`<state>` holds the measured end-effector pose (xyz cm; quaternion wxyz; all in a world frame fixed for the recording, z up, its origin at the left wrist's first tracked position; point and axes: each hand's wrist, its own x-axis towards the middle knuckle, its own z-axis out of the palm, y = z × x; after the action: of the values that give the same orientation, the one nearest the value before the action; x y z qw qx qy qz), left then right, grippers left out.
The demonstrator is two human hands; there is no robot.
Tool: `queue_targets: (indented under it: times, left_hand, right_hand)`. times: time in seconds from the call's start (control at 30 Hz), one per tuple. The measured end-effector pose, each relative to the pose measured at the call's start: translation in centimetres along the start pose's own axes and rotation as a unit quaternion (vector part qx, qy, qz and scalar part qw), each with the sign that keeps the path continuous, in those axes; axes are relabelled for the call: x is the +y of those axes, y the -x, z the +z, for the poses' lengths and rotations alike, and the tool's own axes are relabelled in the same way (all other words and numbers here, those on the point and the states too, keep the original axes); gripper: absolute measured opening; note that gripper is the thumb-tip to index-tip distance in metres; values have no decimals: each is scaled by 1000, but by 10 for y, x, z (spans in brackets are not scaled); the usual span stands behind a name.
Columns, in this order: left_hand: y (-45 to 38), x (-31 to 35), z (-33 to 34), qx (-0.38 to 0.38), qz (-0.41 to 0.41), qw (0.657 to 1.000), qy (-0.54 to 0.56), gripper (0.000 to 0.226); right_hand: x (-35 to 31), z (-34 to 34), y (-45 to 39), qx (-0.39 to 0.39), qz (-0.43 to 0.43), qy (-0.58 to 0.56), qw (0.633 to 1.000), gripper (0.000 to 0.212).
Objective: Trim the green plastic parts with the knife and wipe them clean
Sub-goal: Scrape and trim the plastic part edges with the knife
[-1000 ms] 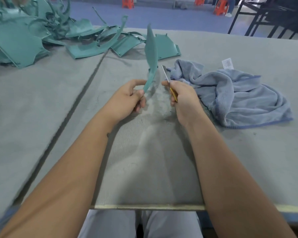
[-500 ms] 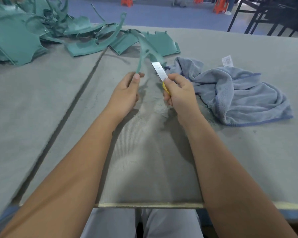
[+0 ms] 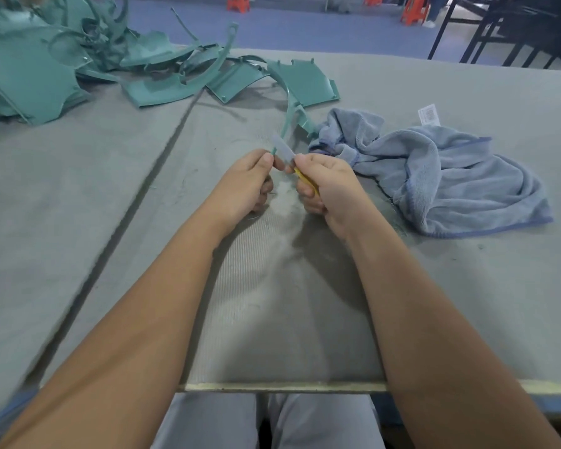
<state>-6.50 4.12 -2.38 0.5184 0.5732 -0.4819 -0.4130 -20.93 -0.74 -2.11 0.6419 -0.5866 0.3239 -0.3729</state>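
Head view: left hand (image 3: 245,181) pinches the green part (image 3: 290,115), right hand (image 3: 326,186) grips the knife (image 3: 285,152) against it.

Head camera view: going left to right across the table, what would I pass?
Pile of green parts → left hand pinching a thin green part → knife → right hand → blue towel.

- A factory or workshop floor is showing: a long felt-covered workbench (image 3: 434,286) is stretching ahead.
- Moulded green plastic parts (image 3: 39,76) are lying heaped on it.
- Orange stools (image 3: 413,9) are standing on blue flooring (image 3: 305,27) behind.
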Motion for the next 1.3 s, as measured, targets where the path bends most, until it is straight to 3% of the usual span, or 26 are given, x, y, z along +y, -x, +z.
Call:
queue_targets:
  times: [0.17, 0.5, 0.63, 0.83, 0.93, 1.1, 1.3]
  left_hand:
    - [-2, -2, -2, -40, -34, 998, 42, 27]
    - [0, -5, 0, 1, 28, 996, -83, 30]
    - [1, -4, 3, 31, 25, 994, -105, 39]
    - [2, -4, 1, 13, 24, 994, -107, 33]
    - [3, -3, 0, -3, 19, 997, -77, 33]
    - [8, 0, -5, -44, 21, 998, -31, 32]
    - [11, 2, -5, -65, 28, 996, -47, 29]
  right_hand:
    - [5, 3, -1, 6, 3, 33, 999, 33]
    - [10, 8, -5, 96, -33, 104, 989, 36]
    - [9, 8, -7, 133, -30, 88, 987, 40]
    - [7, 8, -8, 174, -10, 12, 985, 37]
    - [6, 7, -6, 151, -12, -11, 988, 36]
    - [7, 4, -1, 22, -17, 58, 998, 36]
    - [6, 7, -1, -3, -6, 106, 994, 35]
